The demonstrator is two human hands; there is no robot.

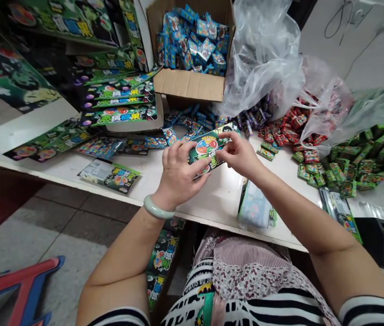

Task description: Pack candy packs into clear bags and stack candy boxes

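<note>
Both hands are on a printed green-and-black candy package (206, 146), held tilted above the front of the white table. My left hand (181, 172) grips its left end, thumb across the front and fingers behind. At the other end my right hand (241, 156) is closed in a pinch, thumb and index finger at the package's edge. Whether anything is inside the package cannot be seen. Loose blue candy packets (192, 124) lie just behind it. On the table below my right forearm is a stack of clear plastic sleeves (255, 206).
A cardboard box (188, 83) of blue packets stands behind. Piles of purple (253, 117), red (289, 127) and green packets (358, 156) spread rightward among plastic bags (263, 50). Printed cartons (120, 113) fill the left. Another package (109, 175) lies near the table edge (59, 175).
</note>
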